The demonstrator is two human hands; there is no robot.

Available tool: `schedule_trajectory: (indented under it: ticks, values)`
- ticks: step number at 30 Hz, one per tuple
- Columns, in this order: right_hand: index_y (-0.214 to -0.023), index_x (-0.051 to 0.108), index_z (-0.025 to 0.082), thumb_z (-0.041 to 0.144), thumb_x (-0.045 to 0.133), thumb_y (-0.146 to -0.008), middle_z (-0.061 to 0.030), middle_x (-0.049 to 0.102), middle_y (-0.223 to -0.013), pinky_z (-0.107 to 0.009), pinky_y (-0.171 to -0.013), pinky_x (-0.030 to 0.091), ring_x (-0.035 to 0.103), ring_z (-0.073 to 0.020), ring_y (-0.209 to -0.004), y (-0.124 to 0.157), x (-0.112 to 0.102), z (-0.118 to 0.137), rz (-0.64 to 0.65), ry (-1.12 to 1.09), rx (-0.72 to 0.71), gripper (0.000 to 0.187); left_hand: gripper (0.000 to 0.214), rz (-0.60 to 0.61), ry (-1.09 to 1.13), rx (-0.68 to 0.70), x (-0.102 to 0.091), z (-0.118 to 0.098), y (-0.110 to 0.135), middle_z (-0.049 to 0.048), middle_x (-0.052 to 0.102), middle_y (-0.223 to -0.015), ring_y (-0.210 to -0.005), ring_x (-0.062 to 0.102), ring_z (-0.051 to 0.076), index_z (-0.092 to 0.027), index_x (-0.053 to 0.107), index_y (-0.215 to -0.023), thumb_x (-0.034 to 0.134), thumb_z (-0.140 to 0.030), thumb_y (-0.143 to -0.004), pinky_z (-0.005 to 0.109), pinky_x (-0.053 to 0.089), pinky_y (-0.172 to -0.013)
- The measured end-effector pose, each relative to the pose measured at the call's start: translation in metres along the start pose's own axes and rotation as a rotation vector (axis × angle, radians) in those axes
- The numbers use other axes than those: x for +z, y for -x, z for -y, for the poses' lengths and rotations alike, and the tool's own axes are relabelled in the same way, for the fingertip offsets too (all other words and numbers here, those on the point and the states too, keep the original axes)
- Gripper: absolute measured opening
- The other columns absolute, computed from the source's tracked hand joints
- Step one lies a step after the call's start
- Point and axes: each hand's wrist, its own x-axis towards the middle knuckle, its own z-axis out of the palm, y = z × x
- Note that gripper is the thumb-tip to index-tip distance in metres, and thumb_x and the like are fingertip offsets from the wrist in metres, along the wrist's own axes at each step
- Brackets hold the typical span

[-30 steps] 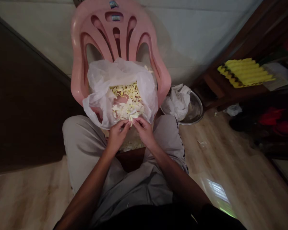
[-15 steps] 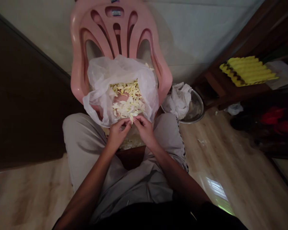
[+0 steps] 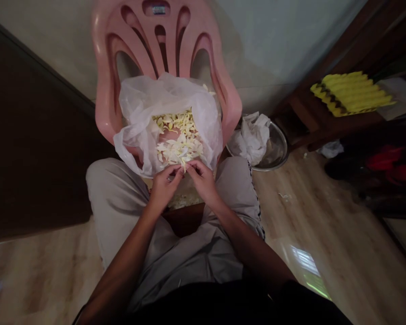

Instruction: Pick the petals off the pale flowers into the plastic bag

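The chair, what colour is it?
Pink; the moulded plastic chair shows best in the head view.

You're in a room of a home, by the look of it: a pink moulded plastic armchair (image 3: 165, 40) against a pale painted wall (image 3: 277, 58), a dark wooden shelf unit (image 3: 311, 108), a round steel basin (image 3: 277, 144) and a light wood-look floor (image 3: 325, 234) around you

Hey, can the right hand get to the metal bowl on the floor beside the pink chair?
Probably yes. The right hand is near the right knee, and the metal bowl sits just beyond it, beside the chair's arm. Only that knee lies between, so reaching over it looks easy.
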Motion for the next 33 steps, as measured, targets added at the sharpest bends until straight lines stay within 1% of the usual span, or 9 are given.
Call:
schedule_trajectory:
  ticks: [4, 9, 14, 21, 27, 29, 31, 33]
  values:
    - [-0.090, 0.067, 0.024, 0.042, 0.060, -0.092, 0.0002, 0.066, -0.081, -0.029, -0.074, 0.048, 0.060, -0.0175, -0.077, 0.0001, -0.0005, 0.0014, 0.013, -0.004, 0.003, 0.019, 0.026, 0.000, 0.006, 0.011, 0.0006, 0.0019, 0.0001, 0.0021, 0.077, -0.092, -0.078, 0.069, 0.016, -0.020, 0.074, -0.106, 0.061, -0.039, -0.092, 0.026, 0.053, -0.074]
    - [-0.090, 0.067, 0.023, 0.039, 0.061, -0.091, 0.0011, 0.064, -0.078, -0.028, -0.071, 0.047, 0.058, -0.0163, -0.074, -0.0003, -0.0006, 0.0036, -0.001, -0.012, 0.010, 0.017, 0.027, -0.003, 0.022, 0.002, 0.0013, 0.0027, 0.0003, 0.0016, 0.077, -0.090, -0.077, 0.070, 0.016, -0.020, 0.074, -0.107, 0.060, -0.040, -0.094, 0.026, 0.053, -0.075]
    - [-0.089, 0.066, 0.023, 0.039, 0.061, -0.091, 0.0012, 0.063, -0.079, -0.028, -0.072, 0.046, 0.058, -0.0160, -0.075, -0.0002, -0.0011, 0.0038, 0.007, -0.024, -0.004, 0.017, 0.026, -0.002, 0.021, 0.000, 0.0015, 0.0018, 0.0005, 0.0014, 0.077, -0.089, -0.078, 0.070, 0.016, -0.021, 0.074, -0.106, 0.060, -0.040, -0.094, 0.026, 0.053, -0.074]
    - [-0.088, 0.065, 0.024, 0.043, 0.059, -0.092, -0.0001, 0.065, -0.081, -0.030, -0.076, 0.048, 0.059, -0.0178, -0.079, 0.0002, -0.0021, 0.0046, 0.022, 0.033, 0.017, 0.021, 0.027, 0.012, -0.002, -0.006, 0.0000, 0.0000, 0.0005, 0.0026, 0.077, -0.092, -0.079, 0.070, 0.017, -0.021, 0.074, -0.107, 0.060, -0.039, -0.092, 0.028, 0.054, -0.077]
    - [-0.087, 0.064, 0.024, 0.041, 0.057, -0.093, -0.0005, 0.067, -0.082, -0.031, -0.077, 0.048, 0.062, -0.0184, -0.079, 0.0023, -0.0016, 0.0026, 0.054, 0.083, -0.012, 0.020, 0.024, 0.014, -0.065, -0.005, -0.0005, 0.0022, 0.0004, 0.0025, 0.078, -0.093, -0.080, 0.070, 0.016, -0.020, 0.074, -0.103, 0.060, -0.033, -0.089, 0.025, 0.052, -0.072]
    - [-0.086, 0.064, 0.024, 0.040, 0.056, -0.094, -0.0008, 0.068, -0.083, -0.031, -0.077, 0.047, 0.062, -0.0187, -0.079, 0.0032, -0.0011, 0.0013, 0.061, 0.108, -0.036, 0.020, 0.022, 0.026, -0.095, -0.001, -0.0006, 0.0023, 0.0004, 0.0020, 0.078, -0.093, -0.079, 0.069, 0.016, -0.020, 0.074, -0.102, 0.060, -0.031, -0.088, 0.024, 0.051, -0.073]
    - [-0.086, 0.064, 0.024, 0.040, 0.056, -0.095, -0.0010, 0.068, -0.084, -0.031, -0.077, 0.047, 0.063, -0.0189, -0.080, 0.0038, -0.0004, 0.0006, 0.070, 0.130, -0.049, 0.020, 0.021, 0.035, -0.124, 0.005, -0.0006, 0.0023, 0.0002, 0.0015, 0.077, -0.090, -0.078, 0.068, 0.016, -0.019, 0.073, -0.099, 0.060, -0.030, -0.087, 0.024, 0.050, -0.073]
    - [-0.086, 0.063, 0.024, 0.039, 0.055, -0.095, -0.0010, 0.069, -0.084, -0.031, -0.077, 0.047, 0.063, -0.0189, -0.080, 0.0043, 0.0003, 0.0008, 0.078, 0.151, -0.054, 0.019, 0.018, 0.039, -0.170, 0.006, -0.0006, 0.0028, -0.0002, 0.0008, 0.075, -0.083, -0.073, 0.067, 0.016, -0.019, 0.073, -0.092, 0.059, -0.030, -0.086, 0.024, 0.049, -0.070]
